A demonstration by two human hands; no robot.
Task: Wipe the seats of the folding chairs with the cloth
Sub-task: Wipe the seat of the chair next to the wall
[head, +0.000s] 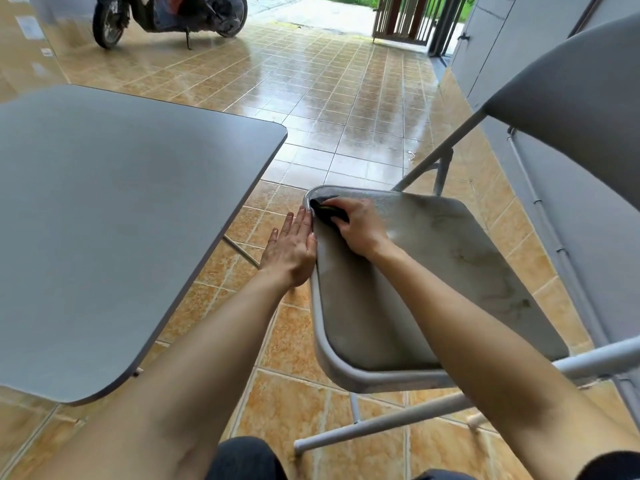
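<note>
Dark cloth under right hand, on seat

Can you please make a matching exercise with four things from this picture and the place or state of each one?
Things:
1. cloth
2. left hand
3. scooter
4. seat

Places or states:
A. flat against the seat's left rim
B. parked far back on the tiled floor
C. under the right hand, at the seat's far corner
D. grey, with dark smudges

Pairs: 1-C, 2-A, 3-B, 4-D
</note>
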